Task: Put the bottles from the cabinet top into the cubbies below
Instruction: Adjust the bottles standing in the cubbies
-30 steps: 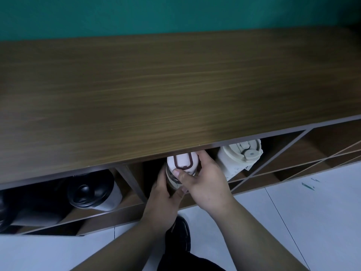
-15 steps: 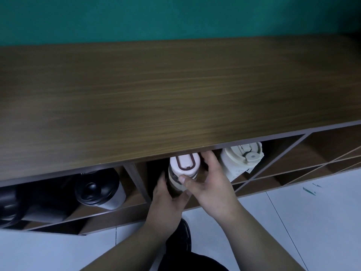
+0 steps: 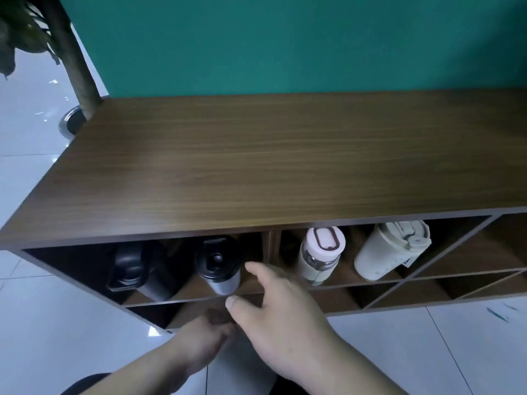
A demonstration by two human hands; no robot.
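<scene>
The wooden cabinet top (image 3: 285,161) carries no bottles. In the upper row of cubbies lie a black bottle (image 3: 128,269), a grey tumbler with a black lid (image 3: 218,266), a clear bottle with a pink lid (image 3: 320,256) and a cream tumbler (image 3: 390,250). My right hand (image 3: 285,320) hovers in front of the cubbies between the grey tumbler and the pink-lidded bottle, fingers apart, holding nothing. My left hand (image 3: 199,343) is lower, in front of the bottom row, fingers loosely curled and empty.
A green wall stands behind the cabinet. A plant trunk (image 3: 74,58) on a round metal base rises at the cabinet's back left corner. Diagonal dividers form cubbies (image 3: 470,252) to the right. White floor tiles lie below.
Both hands have let go of the pink-lidded bottle, which now lies in its cubby, and pulled back and left. The view has shifted left and back.
</scene>
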